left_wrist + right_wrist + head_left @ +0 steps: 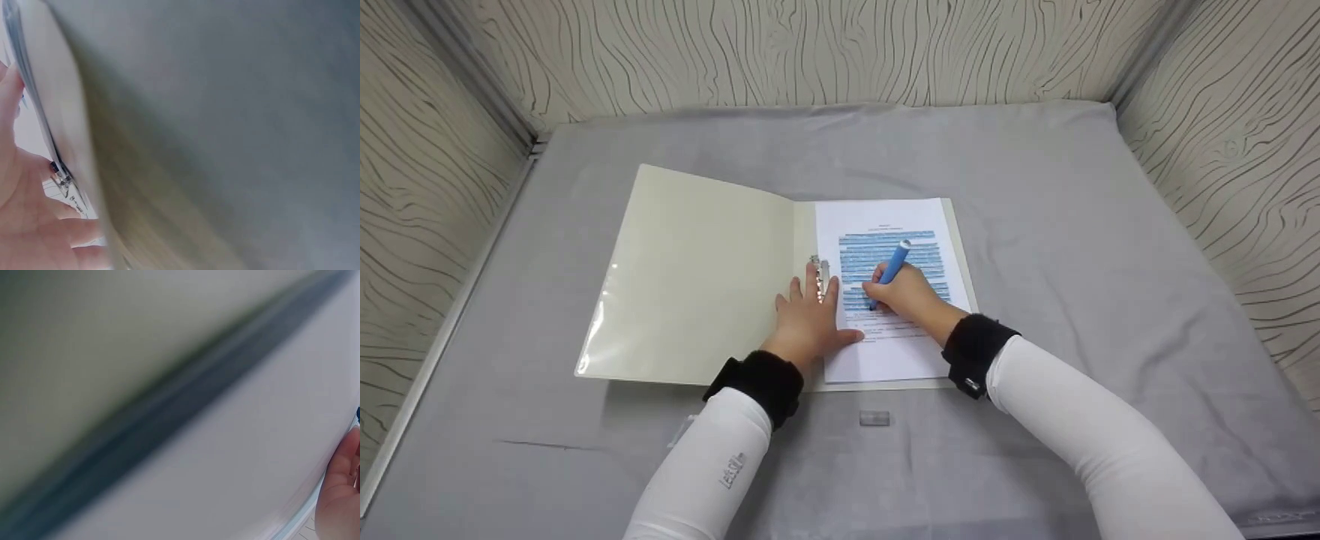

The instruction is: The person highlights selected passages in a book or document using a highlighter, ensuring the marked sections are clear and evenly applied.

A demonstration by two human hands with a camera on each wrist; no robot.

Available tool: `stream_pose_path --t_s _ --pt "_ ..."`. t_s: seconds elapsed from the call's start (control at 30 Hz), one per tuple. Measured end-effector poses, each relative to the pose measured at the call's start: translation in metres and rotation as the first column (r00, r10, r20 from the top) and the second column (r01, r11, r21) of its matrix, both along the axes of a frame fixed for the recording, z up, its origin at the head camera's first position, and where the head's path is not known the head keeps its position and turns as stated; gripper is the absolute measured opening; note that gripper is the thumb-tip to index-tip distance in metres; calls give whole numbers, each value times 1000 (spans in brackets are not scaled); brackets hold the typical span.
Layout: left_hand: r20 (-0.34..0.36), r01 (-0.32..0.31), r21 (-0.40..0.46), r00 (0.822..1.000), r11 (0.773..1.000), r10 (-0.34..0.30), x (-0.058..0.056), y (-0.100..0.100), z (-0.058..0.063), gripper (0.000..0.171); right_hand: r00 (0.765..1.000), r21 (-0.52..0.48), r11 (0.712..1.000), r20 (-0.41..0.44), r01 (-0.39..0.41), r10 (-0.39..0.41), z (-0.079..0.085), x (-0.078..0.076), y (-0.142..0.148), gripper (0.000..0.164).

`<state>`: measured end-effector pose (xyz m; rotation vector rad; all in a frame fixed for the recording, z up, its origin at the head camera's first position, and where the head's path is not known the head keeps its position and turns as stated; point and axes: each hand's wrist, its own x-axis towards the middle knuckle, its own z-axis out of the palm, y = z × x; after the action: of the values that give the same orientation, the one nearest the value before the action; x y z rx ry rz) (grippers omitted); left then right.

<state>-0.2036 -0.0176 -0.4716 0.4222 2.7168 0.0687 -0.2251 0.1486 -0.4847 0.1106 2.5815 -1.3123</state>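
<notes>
A cream ring binder (697,277) lies spread on the table, with printed sheets (855,364) on its right side. Blue highlighting (885,259) covers most of the text lines; the lowest lines are unmarked. My right hand (915,292) pinches a blue highlighter (896,262), its tip down at the left part of a lower text line. My left hand (806,322) rests with fingers spread by the metal rings (819,281), thumb on the paper's left margin. The left wrist view shows the palm (34,225) beside the binder's edge; in the right wrist view, curled fingers (340,467) appear at the far right.
A small grey cap-like piece (874,418) lies on the grey cloth (1072,262) in front of the binder. The binder's left cover lifts a little off the table. Patterned panels (810,52) stand at the back and both sides.
</notes>
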Motion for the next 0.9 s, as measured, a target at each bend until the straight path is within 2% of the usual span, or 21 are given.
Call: stream_pose_path --t_s 0.2,0.43,0.9 --pt "-9 6 -24 1000 1000 -6 0 0 0 97 1000 13 1000 -2 2 -2 0 0 1 21" --pt "-1 2 -17 1000 1000 -2 0 1 2 97 999 -15 1000 25 23 -23 0 1 3 19" --pt "-2 0 -13 1000 1000 0 0 0 -1 98 999 3 1000 28 28 -28 0 1 8 20"
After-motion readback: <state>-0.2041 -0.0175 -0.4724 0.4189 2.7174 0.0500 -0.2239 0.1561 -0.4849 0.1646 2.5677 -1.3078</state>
